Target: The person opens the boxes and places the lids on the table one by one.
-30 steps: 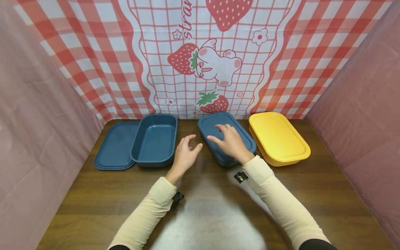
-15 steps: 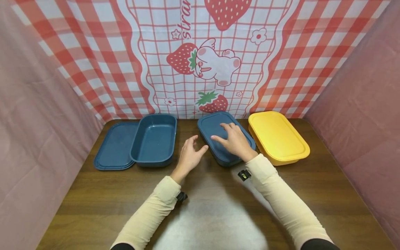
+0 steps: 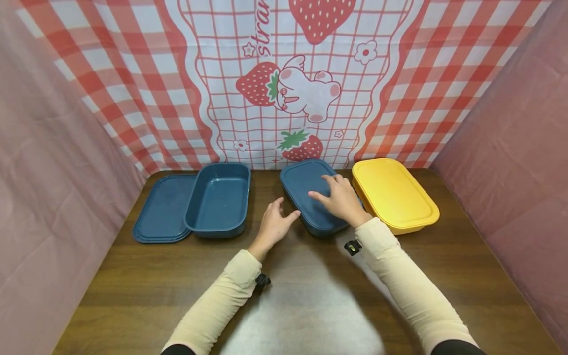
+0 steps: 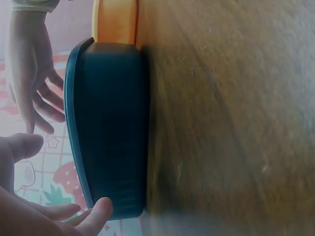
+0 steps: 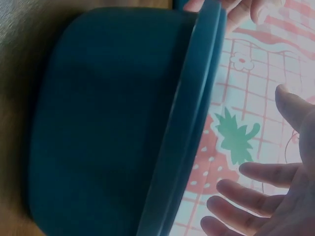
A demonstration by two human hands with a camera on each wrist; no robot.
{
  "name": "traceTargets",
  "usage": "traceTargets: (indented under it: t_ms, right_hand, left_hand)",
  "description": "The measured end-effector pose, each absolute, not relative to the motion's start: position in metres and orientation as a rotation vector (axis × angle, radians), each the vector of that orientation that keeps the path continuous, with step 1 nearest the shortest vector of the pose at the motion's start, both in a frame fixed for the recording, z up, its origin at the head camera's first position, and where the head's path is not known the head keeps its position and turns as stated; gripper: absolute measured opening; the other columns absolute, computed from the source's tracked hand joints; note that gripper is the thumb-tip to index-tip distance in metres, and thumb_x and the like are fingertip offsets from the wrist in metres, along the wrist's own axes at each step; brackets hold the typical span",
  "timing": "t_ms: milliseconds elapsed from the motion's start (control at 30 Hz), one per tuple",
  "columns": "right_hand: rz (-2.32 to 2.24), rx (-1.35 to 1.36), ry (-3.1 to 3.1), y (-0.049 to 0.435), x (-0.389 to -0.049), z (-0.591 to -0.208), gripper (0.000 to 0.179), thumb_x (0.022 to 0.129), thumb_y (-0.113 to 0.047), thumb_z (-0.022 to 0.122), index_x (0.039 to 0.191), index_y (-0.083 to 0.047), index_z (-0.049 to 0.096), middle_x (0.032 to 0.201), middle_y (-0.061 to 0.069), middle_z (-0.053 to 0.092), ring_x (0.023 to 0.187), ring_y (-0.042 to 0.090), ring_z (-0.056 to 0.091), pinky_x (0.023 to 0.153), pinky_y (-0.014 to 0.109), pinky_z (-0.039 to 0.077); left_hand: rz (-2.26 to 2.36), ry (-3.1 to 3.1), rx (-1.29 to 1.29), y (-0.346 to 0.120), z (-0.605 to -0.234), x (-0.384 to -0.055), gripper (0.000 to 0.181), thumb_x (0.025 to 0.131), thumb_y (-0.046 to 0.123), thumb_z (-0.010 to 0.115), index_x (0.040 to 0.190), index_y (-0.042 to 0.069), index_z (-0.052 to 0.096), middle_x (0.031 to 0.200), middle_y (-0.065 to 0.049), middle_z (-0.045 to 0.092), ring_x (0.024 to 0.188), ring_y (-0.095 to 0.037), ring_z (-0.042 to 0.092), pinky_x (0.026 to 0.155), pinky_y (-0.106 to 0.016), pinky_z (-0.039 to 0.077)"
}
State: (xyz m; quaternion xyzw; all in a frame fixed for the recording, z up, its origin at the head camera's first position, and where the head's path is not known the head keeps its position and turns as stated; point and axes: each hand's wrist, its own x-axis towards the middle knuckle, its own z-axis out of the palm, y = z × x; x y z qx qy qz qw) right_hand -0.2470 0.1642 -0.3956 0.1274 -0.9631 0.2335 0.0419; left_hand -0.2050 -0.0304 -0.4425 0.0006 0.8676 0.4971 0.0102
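Observation:
A dark blue rectangular food container (image 3: 306,185) with its lid on sits on the table at the back, slightly angled. My left hand (image 3: 274,226) is beside its left wall, fingers loosely bent and thumb toward the box side. Over the lid's right half hovers my right hand (image 3: 342,201), with thumb and fingers spread apart and nothing between them. In the right wrist view, a gap shows between my right hand (image 5: 275,196) and the lid rim. The left wrist view has my left fingertips (image 4: 101,209) overlapping the near end of the container (image 4: 108,128).
To the left, an open blue container (image 3: 217,197) overlaps a loose blue lid (image 3: 161,209). A yellow lidded container (image 3: 397,195) stands right beside the middle one. Behind them hangs a strawberry-print cloth (image 3: 306,143). The brown wooden table (image 3: 284,291) extends toward me.
Both hands have drifted to the right, the left one closer to the lidded blue container's side, the right one toward the lid's right edge. The containers have stayed put.

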Motion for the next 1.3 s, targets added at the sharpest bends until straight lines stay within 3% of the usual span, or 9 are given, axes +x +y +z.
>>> traceTargets:
  t_ms: [933, 1300]
  right_hand:
    - [0.698, 0.253, -3.016, 0.205, -0.263, -0.413, 0.078, 0.092, -0.048, 0.062, 0.142, 0.009, 0.041, 0.137, 0.035, 0.045, 0.123, 0.048, 0.046, 0.105, 0.060, 0.039]
    - [0.781, 0.195, -3.067, 0.213, -0.266, -0.426, 0.081, 0.094, -0.046, 0.060, 0.145, 0.011, 0.033, 0.139, 0.037, 0.042, 0.127, 0.047, 0.045, 0.108, 0.058, 0.037]
  left_hand:
    - [1.539, 2.612, -0.044, -0.014, -0.458, -0.212, 0.081, 0.090, 0.049, 0.063, 0.147, -0.002, 0.036, 0.141, -0.025, 0.048, 0.124, -0.037, 0.054, 0.104, -0.048, 0.045]
    - [1.518, 2.611, 0.026, -0.010, -0.458, -0.210, 0.084, 0.090, 0.055, 0.060, 0.145, -0.005, 0.038, 0.138, -0.026, 0.050, 0.122, -0.037, 0.056, 0.102, -0.046, 0.048]
